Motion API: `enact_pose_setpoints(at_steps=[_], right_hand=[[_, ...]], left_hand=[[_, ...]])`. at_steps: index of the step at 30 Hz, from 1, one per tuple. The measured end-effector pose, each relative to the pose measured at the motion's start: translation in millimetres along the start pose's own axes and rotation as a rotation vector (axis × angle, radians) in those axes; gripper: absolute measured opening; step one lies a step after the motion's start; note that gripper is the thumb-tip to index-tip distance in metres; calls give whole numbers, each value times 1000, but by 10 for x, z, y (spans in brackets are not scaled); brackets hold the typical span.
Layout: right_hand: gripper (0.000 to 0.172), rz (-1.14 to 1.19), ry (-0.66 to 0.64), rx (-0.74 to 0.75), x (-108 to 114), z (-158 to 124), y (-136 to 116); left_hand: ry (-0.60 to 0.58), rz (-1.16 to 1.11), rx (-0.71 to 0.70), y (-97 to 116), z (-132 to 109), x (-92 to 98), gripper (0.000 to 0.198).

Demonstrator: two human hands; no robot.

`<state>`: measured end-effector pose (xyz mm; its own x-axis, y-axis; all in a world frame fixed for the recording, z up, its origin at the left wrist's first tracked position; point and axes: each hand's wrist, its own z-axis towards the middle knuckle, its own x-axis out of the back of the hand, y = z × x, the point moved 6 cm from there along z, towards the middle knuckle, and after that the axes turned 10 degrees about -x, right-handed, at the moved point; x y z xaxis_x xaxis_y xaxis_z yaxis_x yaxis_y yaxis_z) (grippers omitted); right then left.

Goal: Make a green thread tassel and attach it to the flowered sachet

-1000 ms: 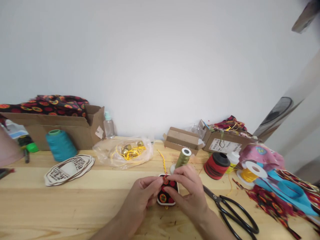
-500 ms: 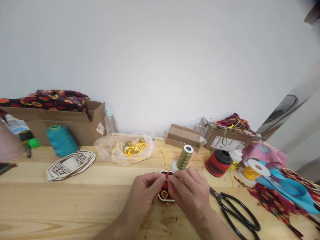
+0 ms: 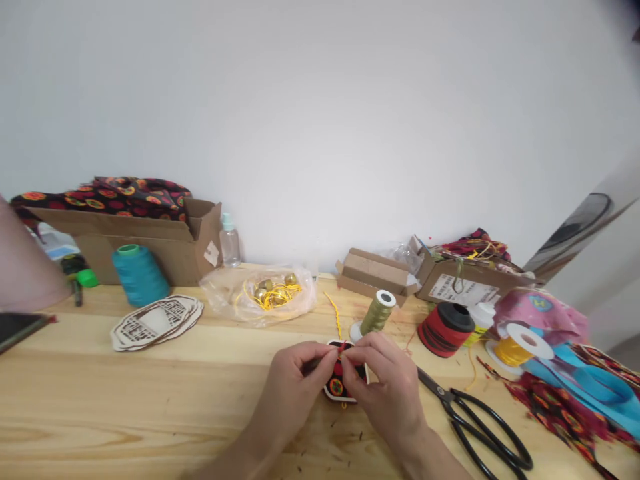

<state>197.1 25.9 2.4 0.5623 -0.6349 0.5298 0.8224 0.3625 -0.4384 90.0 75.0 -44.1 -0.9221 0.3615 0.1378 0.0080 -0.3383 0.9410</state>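
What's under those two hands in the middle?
A black patterned piece with a white border shows between the left hand and right hand, a red strand at their fingers. The hands partly cover it; its underside is hidden.

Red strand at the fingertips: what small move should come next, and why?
Probably a gentle pull to snug the red strand: the left hand and right hand both pinch at it, over the upper part of the white-edged patterned piece. The fingers hide whether it is knotted.
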Motion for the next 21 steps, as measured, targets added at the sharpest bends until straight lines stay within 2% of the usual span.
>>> enact_pose_setpoints(at_steps=[6, 13, 17, 21], right_hand=[[19, -19, -49, -70, -30, -9, 25], [16, 118, -180, -263, -111, -16, 153], [17, 121, -220, -256, -139, -35, 158], [17, 76, -186, -203, -133, -43, 135]], left_hand=[[-30, 262, -129, 72, 2, 19, 25], [-68, 357, -181, 84, 21, 35, 24], [-53, 359, -174, 98, 9, 54, 24], [-61, 366, -173, 107, 3, 34, 25]])
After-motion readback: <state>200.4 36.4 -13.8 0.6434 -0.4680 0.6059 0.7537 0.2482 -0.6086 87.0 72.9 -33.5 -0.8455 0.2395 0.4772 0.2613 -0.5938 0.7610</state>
